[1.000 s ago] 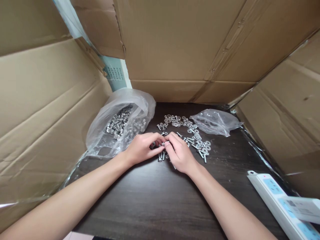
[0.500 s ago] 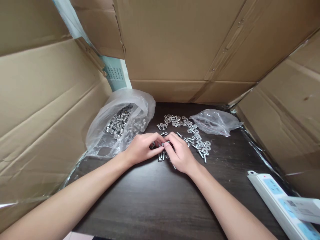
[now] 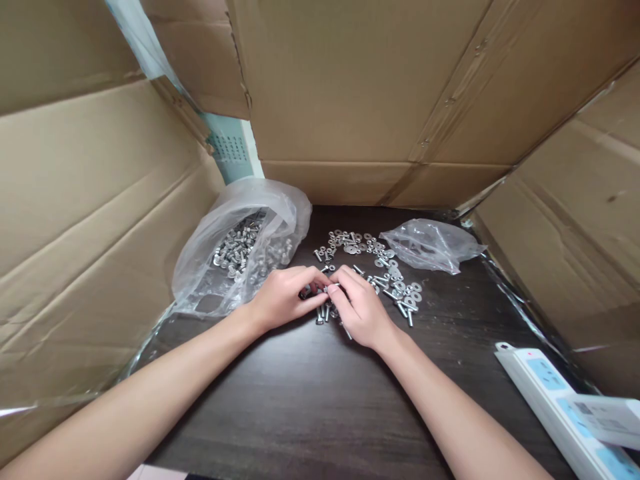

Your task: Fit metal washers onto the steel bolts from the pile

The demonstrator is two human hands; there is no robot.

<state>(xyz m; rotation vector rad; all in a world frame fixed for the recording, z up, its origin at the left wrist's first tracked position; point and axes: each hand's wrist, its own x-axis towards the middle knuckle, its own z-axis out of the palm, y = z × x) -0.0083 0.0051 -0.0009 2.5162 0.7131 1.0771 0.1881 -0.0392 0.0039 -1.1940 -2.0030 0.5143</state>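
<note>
My left hand [image 3: 285,295] and my right hand [image 3: 361,308] meet at the fingertips over the dark table [image 3: 295,400]. Between them is a small metal bolt [image 3: 334,285], pinched by both hands and partly covered by the fingers. Bolts [image 3: 320,315] lie just beneath the fingertips. To the right and behind my hands, loose bolts, nuts and washers [image 3: 414,293] are spread in a curve. A clear plastic bag [image 3: 197,257], open towards me, holds many bolts [image 3: 235,252] beyond my left hand.
A crumpled clear bag [image 3: 433,245] lies at the back right. At the front right is a white power strip [image 3: 550,393] with a pale labelled object [image 3: 607,419] over it. Cardboard walls [image 3: 370,87] enclose the table at the back and both sides.
</note>
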